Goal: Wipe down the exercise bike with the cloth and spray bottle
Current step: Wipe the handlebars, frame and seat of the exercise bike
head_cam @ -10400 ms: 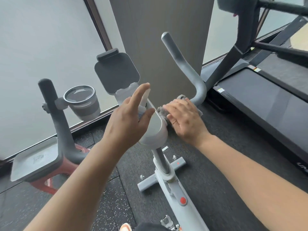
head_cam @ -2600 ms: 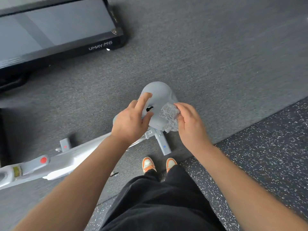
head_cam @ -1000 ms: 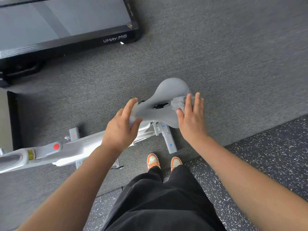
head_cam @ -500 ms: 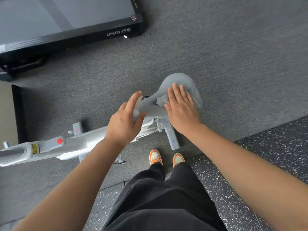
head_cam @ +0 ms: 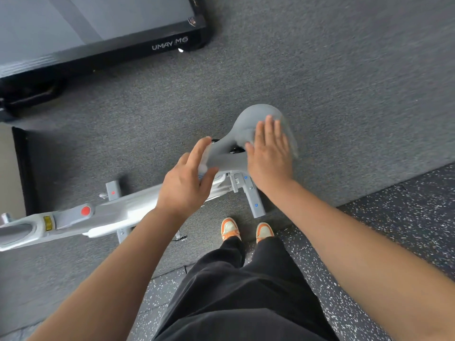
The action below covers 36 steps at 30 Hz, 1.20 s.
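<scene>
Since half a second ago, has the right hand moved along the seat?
Yes. The right hand slid toward the wide rear of the seat, away from the left hand.

You're standing where two floors meet: grey carpet (head_cam: 320, 70) fills most of the view, and under your feet it changes to black rubber flooring (head_cam: 406, 205) with white speckles. Top left there's a black treadmill (head_cam: 98, 28), deck end toward you, "UMAY M6" printed on its edge. Light is soft and even, no hard shadows.
</scene>
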Tool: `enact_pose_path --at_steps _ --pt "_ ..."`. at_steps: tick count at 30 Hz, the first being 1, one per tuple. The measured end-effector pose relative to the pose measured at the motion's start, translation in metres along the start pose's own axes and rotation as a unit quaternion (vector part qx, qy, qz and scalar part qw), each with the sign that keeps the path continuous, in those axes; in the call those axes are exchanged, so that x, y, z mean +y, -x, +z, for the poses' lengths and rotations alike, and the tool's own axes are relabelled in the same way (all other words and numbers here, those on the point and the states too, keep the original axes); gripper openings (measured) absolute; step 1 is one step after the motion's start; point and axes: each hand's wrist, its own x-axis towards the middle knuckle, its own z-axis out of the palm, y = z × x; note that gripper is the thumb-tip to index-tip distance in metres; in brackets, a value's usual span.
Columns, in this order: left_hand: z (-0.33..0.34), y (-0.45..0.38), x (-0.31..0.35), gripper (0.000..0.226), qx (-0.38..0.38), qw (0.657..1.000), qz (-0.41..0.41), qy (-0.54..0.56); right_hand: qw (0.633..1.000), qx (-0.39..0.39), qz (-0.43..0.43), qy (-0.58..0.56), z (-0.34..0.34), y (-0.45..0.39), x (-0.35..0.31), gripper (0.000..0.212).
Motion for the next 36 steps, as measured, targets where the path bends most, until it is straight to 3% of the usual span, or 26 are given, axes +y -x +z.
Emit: enact_pose_path --at_steps 2,4,10,18,26,28,30,34,36 --pt "0.002 -0.002 0.0 0.06 0.0 1.0 -0.001 0.002 0.997 -0.021 -0.079 0.018 0.0 0.001 0.008 0.06" --pt "0.003 -0.003 0.0 0.06 0.0 1.0 -0.004 0.002 0.994 -0.032 -0.103 0.016 -0.006 -0.01 0.018 0.059" --pt "0.003 -0.004 -0.001 0.06 0.004 1.0 -0.006 0.005 0.998 -0.023 -0.029 -0.043 -0.015 -0.054 0.007 0.056" --pt "-0.006 -0.004 -0.006 0.059 0.019 1.0 -0.014 0.004 1.0 0.016 -0.005 0.006 -0.018 -0.106 -0.003 0.047" --pt "-0.007 -0.003 -0.013 0.06 0.022 0.999 -0.023 0.006 0.977 -0.026 -0.213 -0.021 -0.005 -0.057 -0.02 0.039" --pt "-0.007 -0.003 -0.013 0.061 0.022 0.999 -0.024 0.007 0.973 -0.034 -0.228 -0.022 -0.011 -0.06 -0.011 0.04" --pt "-0.007 -0.004 -0.014 0.061 0.02 1.0 -0.023 0.004 0.979 -0.022 -0.2 -0.011 -0.018 -0.071 0.001 0.04" --pt "-0.008 -0.003 -0.016 0.06 0.018 1.0 -0.019 -0.003 0.998 0.025 -0.04 -0.031 -0.023 -0.087 0.011 0.046" --pt "-0.008 -0.002 -0.017 0.06 0.021 1.0 -0.02 -0.002 0.998 0.039 -0.032 -0.028 -0.021 -0.08 -0.003 0.048"
